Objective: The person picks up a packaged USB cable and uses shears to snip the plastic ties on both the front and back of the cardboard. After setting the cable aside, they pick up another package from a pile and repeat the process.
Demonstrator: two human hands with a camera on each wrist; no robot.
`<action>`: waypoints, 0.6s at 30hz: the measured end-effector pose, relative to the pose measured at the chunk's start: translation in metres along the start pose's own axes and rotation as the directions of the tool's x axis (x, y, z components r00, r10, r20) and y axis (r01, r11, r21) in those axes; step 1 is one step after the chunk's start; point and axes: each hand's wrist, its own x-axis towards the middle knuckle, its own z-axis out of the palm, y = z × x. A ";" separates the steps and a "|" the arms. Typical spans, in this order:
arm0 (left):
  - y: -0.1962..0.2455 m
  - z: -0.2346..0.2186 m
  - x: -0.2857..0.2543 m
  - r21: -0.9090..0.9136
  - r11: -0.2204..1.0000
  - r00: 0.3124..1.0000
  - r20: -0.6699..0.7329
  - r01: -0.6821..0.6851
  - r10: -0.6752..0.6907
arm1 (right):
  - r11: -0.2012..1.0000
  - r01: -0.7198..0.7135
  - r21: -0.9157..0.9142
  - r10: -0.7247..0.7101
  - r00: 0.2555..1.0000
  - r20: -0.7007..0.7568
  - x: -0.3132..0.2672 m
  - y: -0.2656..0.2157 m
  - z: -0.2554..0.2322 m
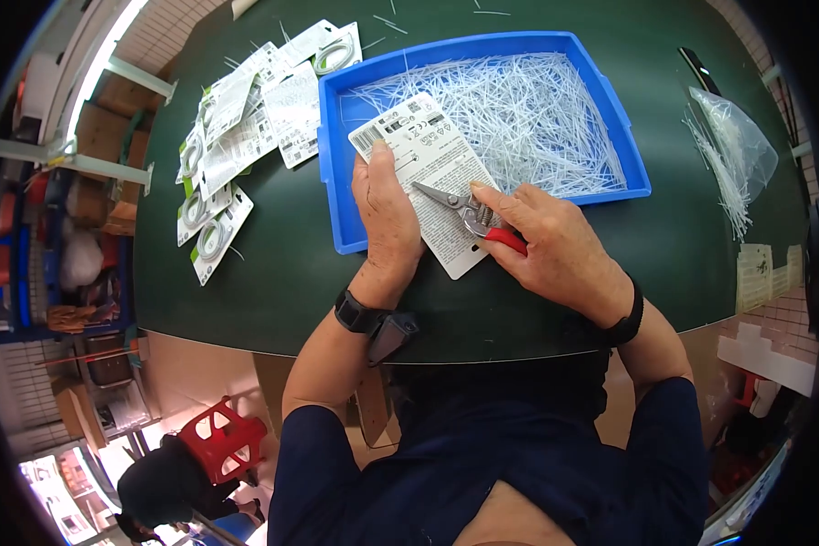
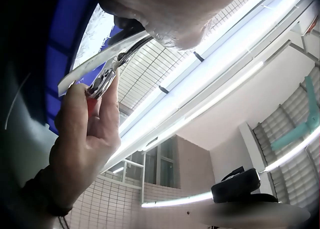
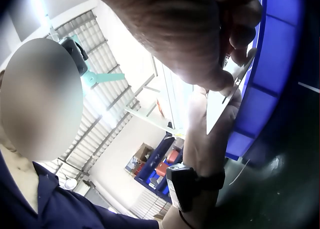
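In the head view a printed white card (image 1: 434,156) is tilted over the front left of a blue tray (image 1: 341,214). The left hand (image 1: 389,209) grips the card's left edge, thumb on its printed face beside the barcode. Red-handled snips (image 1: 471,217) are in the right hand (image 1: 555,238), their pointed blades lying over the card and aimed left. Right thumb and index finger are at the card's right edge. The left wrist view shows the right hand (image 2: 87,134) with the snips against the card (image 2: 95,59). Whether the snips' tips touch the card cannot be told.
White strips (image 1: 546,118) fill much of the tray. Carded packs with coiled cables (image 1: 246,118) are heaped to the left. On the right lie a clear plastic bag (image 1: 742,136) with more strips and a dark slim object (image 1: 699,71). A red stool (image 1: 223,439) stands lower left.
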 end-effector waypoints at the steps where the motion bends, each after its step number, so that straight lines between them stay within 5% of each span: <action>1: 0.000 -0.001 0.002 -0.028 0.999 0.999 0.044 0.026 -0.025 | 1.000 -0.004 0.008 0.004 1.000 0.002 0.000 0.001 -0.002; 7: 0.022 -0.007 0.015 -0.004 0.999 0.963 0.267 0.045 -0.043 | 0.983 -0.005 0.184 0.037 0.985 -0.171 0.004 0.018 -0.022; 12: 0.029 -0.019 0.027 0.013 0.998 0.946 0.317 0.065 -0.065 | 0.965 0.036 0.262 0.074 0.914 -0.400 0.010 0.031 -0.032; 16: 0.028 -0.022 0.037 -0.296 0.943 0.972 0.217 0.152 -0.088 | 0.928 0.031 0.371 0.113 0.926 -0.361 0.005 0.031 -0.030; 18: 0.012 -0.037 0.045 -0.523 0.756 0.827 0.560 0.392 -0.041 | 0.905 0.020 0.425 0.119 0.947 -0.298 0.007 0.023 -0.028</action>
